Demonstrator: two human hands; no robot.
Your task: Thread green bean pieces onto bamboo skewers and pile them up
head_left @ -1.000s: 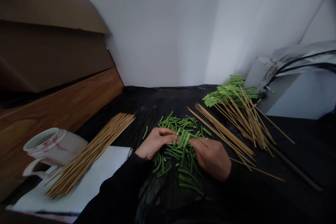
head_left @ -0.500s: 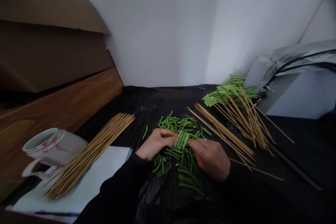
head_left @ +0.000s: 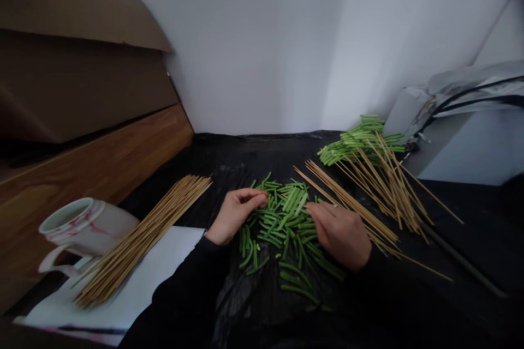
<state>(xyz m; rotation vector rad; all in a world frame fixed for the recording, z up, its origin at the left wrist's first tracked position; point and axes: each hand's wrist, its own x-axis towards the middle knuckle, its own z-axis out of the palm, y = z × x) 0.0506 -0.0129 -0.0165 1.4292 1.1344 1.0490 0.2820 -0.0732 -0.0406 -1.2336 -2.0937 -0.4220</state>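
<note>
My right hand (head_left: 341, 232) is closed in a pinch on the near end of a bamboo skewer (head_left: 305, 206). Side by side across that skewer sits a row of cut green stem pieces (head_left: 292, 203), which look like garlic scapes. To the left of the row my left hand (head_left: 237, 212) has thumb and forefinger pressed together, apart from the threaded pieces. Whatever lies between its fingertips is too small to make out. Loose green pieces (head_left: 270, 229) are heaped beneath and around both hands.
Black plastic sheeting (head_left: 241, 305) covers the surface. At left, a skewer bundle (head_left: 143, 245) rests over white paper (head_left: 164, 262) beside a tilted mug (head_left: 92, 226). Loose skewers (head_left: 356, 210) and a stack of filled skewers (head_left: 360, 139) lie right, near a pale box (head_left: 462, 147).
My left hand has moved off the threaded green pieces, left and slightly up. The right hand has shifted a little right and up, keeping the skewer, and the row moved with it.
</note>
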